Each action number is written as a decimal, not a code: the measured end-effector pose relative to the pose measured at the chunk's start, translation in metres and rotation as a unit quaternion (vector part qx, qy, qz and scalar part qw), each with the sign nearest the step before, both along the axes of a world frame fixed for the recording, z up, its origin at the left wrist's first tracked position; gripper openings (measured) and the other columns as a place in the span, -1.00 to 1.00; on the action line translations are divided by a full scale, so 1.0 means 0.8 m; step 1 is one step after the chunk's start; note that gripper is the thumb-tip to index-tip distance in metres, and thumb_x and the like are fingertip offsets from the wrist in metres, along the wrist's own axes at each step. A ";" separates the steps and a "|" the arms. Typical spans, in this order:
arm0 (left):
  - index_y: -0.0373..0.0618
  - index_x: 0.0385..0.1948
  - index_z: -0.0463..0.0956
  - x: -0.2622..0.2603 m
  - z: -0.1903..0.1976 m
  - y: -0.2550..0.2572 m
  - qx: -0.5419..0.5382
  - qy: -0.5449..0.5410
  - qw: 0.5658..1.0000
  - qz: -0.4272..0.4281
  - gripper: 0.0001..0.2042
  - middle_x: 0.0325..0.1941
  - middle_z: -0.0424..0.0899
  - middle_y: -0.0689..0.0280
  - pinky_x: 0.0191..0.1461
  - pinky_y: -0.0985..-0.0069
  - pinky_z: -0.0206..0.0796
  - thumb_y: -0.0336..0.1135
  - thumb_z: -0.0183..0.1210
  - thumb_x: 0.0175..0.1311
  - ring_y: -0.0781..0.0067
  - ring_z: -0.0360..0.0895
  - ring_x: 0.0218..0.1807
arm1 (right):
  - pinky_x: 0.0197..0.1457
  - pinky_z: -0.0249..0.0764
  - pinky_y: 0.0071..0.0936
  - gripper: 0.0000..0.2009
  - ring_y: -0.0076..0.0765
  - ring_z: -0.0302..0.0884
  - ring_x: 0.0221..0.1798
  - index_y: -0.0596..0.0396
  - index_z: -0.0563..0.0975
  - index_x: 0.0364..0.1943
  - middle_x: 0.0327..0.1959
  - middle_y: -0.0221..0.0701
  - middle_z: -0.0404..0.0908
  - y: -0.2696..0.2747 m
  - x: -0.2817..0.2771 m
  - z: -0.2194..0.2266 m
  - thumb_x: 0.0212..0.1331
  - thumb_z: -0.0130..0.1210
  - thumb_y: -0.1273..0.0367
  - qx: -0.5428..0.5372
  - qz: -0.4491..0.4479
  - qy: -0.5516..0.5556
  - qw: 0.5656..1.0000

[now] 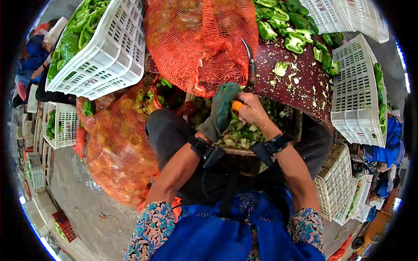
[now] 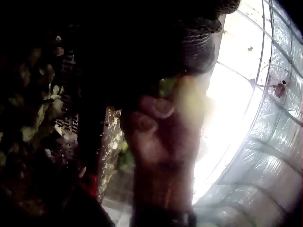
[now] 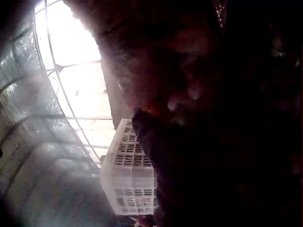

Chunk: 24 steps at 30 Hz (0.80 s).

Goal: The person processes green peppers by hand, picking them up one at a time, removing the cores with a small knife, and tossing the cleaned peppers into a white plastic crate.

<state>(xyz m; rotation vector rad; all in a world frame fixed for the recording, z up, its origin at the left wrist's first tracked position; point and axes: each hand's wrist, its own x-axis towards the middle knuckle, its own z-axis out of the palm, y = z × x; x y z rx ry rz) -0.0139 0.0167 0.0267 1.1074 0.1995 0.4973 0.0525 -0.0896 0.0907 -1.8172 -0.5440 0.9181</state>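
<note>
While the gloved left hand (image 1: pixel 221 108) comes in close, the bare right hand (image 1: pixel 254 112) has its fingers curled tight, its grip closed on a small orange thing (image 1: pixel 237 105) between the two, above green scraps (image 1: pixel 241 130)! The left grip looks bent, but in such dark wrist views I can't tell what it holds. A knife (image 1: pixel 252 69) lies beside the red net sack (image 1: pixel 198 48).

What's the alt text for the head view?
Bare right hand grips something orange beside a gloved left hand, above vegetable scraps. Around: red mesh sack, curved knife, cut green peppers on a dark red table, white crates.
</note>
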 end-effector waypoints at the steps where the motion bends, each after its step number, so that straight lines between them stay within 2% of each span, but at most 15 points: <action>1: -0.15 -0.06 0.47 0.000 0.002 -0.001 -0.013 0.002 1.000 0.007 -0.76 -0.15 0.53 0.41 0.01 0.55 0.34 -0.22 0.10 0.39 0.57 0.46 -0.12 | -0.67 0.37 -0.53 -0.82 -0.52 0.46 -0.70 0.28 0.57 -0.22 -0.66 -0.39 0.51 0.000 -0.003 0.002 0.12 -0.01 0.56 0.008 -0.006 -0.025 1.000; 3: -0.15 -0.07 0.47 0.000 0.000 -0.002 -0.137 0.040 0.989 -0.026 -0.76 -0.18 0.54 0.41 0.01 0.55 0.33 -0.24 0.12 0.37 0.58 0.46 -0.14 | -0.67 0.40 -0.48 -0.86 -0.50 0.48 -0.69 0.30 0.55 -0.29 -0.64 -0.35 0.53 -0.001 0.002 -0.016 0.06 0.04 0.57 0.021 0.011 -0.090 0.996; 4: -0.15 -0.07 0.47 0.001 -0.002 -0.004 -0.061 0.019 0.998 0.000 -0.76 -0.18 0.54 0.41 -0.01 0.54 0.34 -0.24 0.13 0.36 0.58 0.46 -0.14 | -0.66 0.41 -0.46 -0.87 -0.49 0.49 -0.68 0.31 0.54 -0.32 -0.63 -0.33 0.53 -0.002 0.006 -0.030 0.03 0.06 0.57 0.027 0.018 -0.122 0.992; 5: -0.15 -0.08 0.47 0.001 -0.005 -0.007 0.015 -0.003 1.000 0.026 -0.76 -0.19 0.55 0.41 -0.03 0.54 0.35 -0.24 0.15 0.35 0.59 0.46 -0.15 | -0.66 0.42 -0.45 -0.88 -0.48 0.51 -0.68 0.30 0.54 -0.34 -0.62 -0.32 0.54 -0.004 0.013 -0.049 0.01 0.07 0.57 0.011 0.045 -0.263 0.964; 6: -0.15 -0.08 0.47 0.000 -0.002 -0.008 0.028 -0.004 0.999 0.033 -0.77 -0.19 0.55 0.41 -0.05 0.53 0.35 -0.25 0.15 0.34 0.59 0.46 -0.16 | -0.66 0.43 -0.44 -0.89 -0.47 0.52 -0.67 0.29 0.53 -0.35 -0.61 -0.30 0.55 -0.001 0.018 -0.057 0.00 0.07 0.58 -0.006 0.071 -0.399 0.914; 8: -0.15 -0.10 0.47 -0.002 0.003 -0.009 -0.011 0.015 0.999 0.030 -0.78 -0.20 0.56 0.40 -0.08 0.52 0.36 -0.27 0.15 0.33 0.57 0.48 -0.17 | -0.65 0.44 -0.44 -0.89 -0.46 0.54 -0.66 0.26 0.53 -0.36 -0.61 -0.30 0.56 -0.005 0.020 -0.073 -0.01 0.08 0.58 0.014 0.076 -0.470 0.879; 9: -0.15 -0.11 0.47 -0.004 0.006 -0.009 -0.063 0.036 0.997 0.023 -0.79 -0.20 0.56 0.39 -0.10 0.51 0.37 -0.29 0.15 0.33 0.56 0.49 -0.18 | -0.66 0.44 -0.44 -0.89 -0.46 0.55 -0.66 0.25 0.53 -0.34 -0.61 -0.31 0.56 0.000 0.014 -0.055 0.00 0.08 0.59 0.052 0.060 -0.413 0.907; 11: -0.15 -0.12 0.48 0.001 -0.029 -0.006 0.174 -0.052 0.978 0.104 -0.80 -0.23 0.57 0.36 -0.14 0.50 0.38 -0.25 0.09 0.37 0.51 0.51 -0.21 | -0.66 0.44 -0.46 -0.88 -0.48 0.54 -0.67 0.21 0.54 -0.33 -0.62 -0.34 0.56 0.004 0.002 -0.026 0.01 0.08 0.59 0.088 0.003 -0.279 0.956; 13: -0.16 -0.10 0.50 0.008 -0.031 0.003 0.063 -0.135 0.989 -0.020 -0.75 -0.20 0.60 0.30 -0.08 0.43 0.41 -0.19 0.02 0.40 0.40 0.55 -0.17 | -0.65 0.44 -0.49 -0.88 -0.51 0.52 -0.68 0.15 0.56 -0.34 -0.62 -0.38 0.56 0.002 -0.007 -0.002 0.02 0.09 0.59 0.078 -0.080 -0.129 0.985; 14: -0.18 -0.07 0.51 0.009 -0.030 0.012 -0.169 -0.163 0.956 -0.178 -0.70 -0.16 0.62 0.26 0.00 0.36 0.44 -0.14 -0.01 0.41 0.31 0.57 -0.11 | -0.64 0.45 -0.54 -0.86 -0.58 0.51 -0.67 0.15 0.56 -0.31 -0.62 -0.44 0.56 -0.004 -0.003 0.007 0.04 0.08 0.60 0.101 -0.087 -0.082 0.988; 15: -0.20 -0.04 0.53 0.009 -0.022 0.016 -0.388 -0.179 0.846 -0.320 -0.64 -0.13 0.64 0.22 0.08 0.29 0.47 -0.10 -0.05 0.43 0.22 0.59 -0.06 | -0.62 0.45 -0.59 -0.85 -0.61 0.52 -0.65 0.16 0.55 -0.29 -0.60 -0.45 0.57 -0.009 0.004 0.016 0.05 0.06 0.60 0.100 -0.092 -0.074 0.988; 16: -0.18 -0.04 0.55 0.006 -0.015 0.008 -0.457 -0.098 0.863 -0.192 -0.58 -0.14 0.68 0.16 0.08 0.23 0.50 -0.01 -0.06 0.40 0.18 0.63 -0.08 | -0.64 0.43 -0.60 -0.84 -0.62 0.52 -0.63 0.15 0.56 -0.28 -0.59 -0.44 0.57 -0.015 0.009 0.023 0.04 0.06 0.61 0.102 -0.097 -0.119 0.983; 19: -0.18 -0.03 0.56 0.006 -0.002 0.009 -0.462 -0.023 0.877 -0.128 -0.57 -0.05 0.67 0.08 0.11 0.18 0.49 0.01 -0.03 0.37 0.15 0.63 -0.01 | -0.60 0.45 -0.51 -0.79 -0.43 0.57 -0.60 0.09 0.58 -0.24 -0.52 -0.33 0.62 -0.041 0.041 0.041 0.00 0.12 0.59 0.050 -0.096 -0.210 0.972; 21: -0.18 -0.03 0.56 0.002 0.007 0.009 -0.473 -0.043 0.868 -0.146 -0.57 -0.01 0.66 0.05 0.13 0.16 0.48 0.01 0.00 0.35 0.11 0.62 0.00 | -0.23 0.51 -0.17 -0.67 0.05 0.57 -0.31 -0.05 0.56 -0.08 -0.38 -0.22 0.59 -0.061 0.057 0.033 0.03 0.20 0.53 -0.148 -0.015 -0.516 0.843; 24: -0.17 -0.02 0.56 0.003 0.012 0.009 -0.484 -0.045 0.860 -0.157 -0.57 -0.02 0.67 0.06 0.15 0.16 0.47 0.01 0.02 0.35 0.12 0.61 0.01 | -0.22 0.49 -0.14 -0.67 0.00 0.57 -0.25 -0.09 0.54 -0.11 -0.37 -0.24 0.56 -0.061 0.049 0.039 -0.02 0.21 0.51 -0.130 -0.072 -0.532 0.834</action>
